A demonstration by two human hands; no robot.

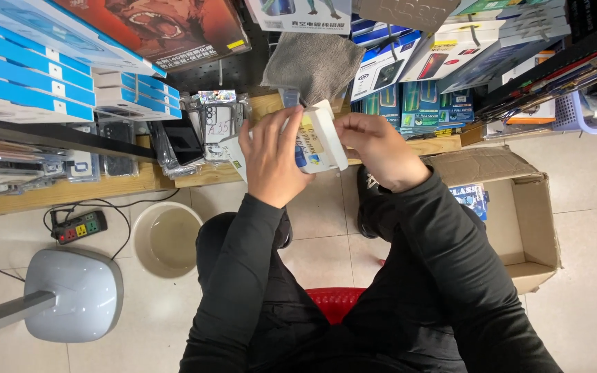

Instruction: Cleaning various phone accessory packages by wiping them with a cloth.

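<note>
Two hands (left hand [271,162] | right hand [376,148]) | one white box [327,135] | one grey cloth [312,63]

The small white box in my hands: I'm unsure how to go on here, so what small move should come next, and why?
Probably lift the flap fully open with the right hand while the left hand steadies the small white box. Both hands grip the box above the floor, its white lid side is tilted up toward the right fingers, and the contents are not yet in view.
</note>
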